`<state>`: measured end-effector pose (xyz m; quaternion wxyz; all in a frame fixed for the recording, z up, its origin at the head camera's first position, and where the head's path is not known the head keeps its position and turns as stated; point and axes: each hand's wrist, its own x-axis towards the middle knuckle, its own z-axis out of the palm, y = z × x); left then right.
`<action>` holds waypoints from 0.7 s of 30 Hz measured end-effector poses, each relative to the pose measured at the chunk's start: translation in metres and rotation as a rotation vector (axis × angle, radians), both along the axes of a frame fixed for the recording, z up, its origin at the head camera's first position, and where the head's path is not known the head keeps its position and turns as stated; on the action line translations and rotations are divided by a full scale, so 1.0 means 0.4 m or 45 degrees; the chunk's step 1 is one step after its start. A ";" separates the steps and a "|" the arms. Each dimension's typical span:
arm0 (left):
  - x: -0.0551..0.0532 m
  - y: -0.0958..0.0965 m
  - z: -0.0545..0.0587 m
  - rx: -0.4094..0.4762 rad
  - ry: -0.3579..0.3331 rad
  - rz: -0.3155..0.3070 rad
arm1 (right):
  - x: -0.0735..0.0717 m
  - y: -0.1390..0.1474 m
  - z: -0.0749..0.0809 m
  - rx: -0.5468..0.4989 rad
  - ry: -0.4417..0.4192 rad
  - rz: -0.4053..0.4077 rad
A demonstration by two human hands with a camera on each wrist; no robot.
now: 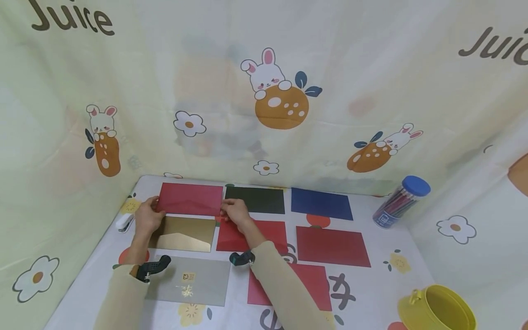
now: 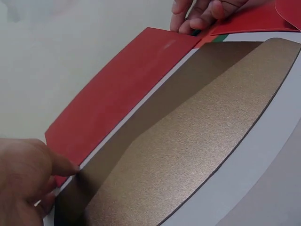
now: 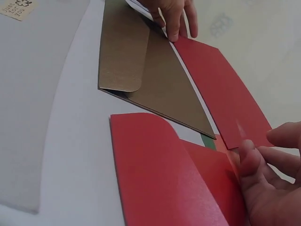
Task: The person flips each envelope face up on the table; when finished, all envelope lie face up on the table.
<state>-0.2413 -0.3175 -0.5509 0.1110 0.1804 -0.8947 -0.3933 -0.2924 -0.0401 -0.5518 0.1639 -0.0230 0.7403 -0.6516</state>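
A pinkish-red envelope (image 1: 189, 199) lies at the back left of the table. My left hand (image 1: 147, 217) grips its left end, thumb by the near corner. At its right end, the bent fingers of my right hand (image 1: 238, 213) pinch the edge near the front corner, as the right wrist view also shows. Just in front is a gold envelope (image 1: 185, 236) with its flap showing. Beneath my right wrist lies a bright red envelope (image 1: 268, 229), partly covered by the arm. A dark green envelope (image 1: 264, 200) sits just beyond my right hand.
Further right lie a blue envelope (image 1: 321, 204) and a dark red one (image 1: 334, 246). Nearer are a grey envelope (image 1: 206, 279) and a red one (image 1: 309, 279) under my right sleeve. A white stapler (image 1: 124, 223), blue-lidded pencil tub (image 1: 398, 204) and yellow bucket (image 1: 437, 307) stand around.
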 end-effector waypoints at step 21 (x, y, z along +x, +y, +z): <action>0.005 -0.006 0.006 0.058 -0.098 -0.008 | 0.005 0.005 0.008 -0.076 -0.030 0.012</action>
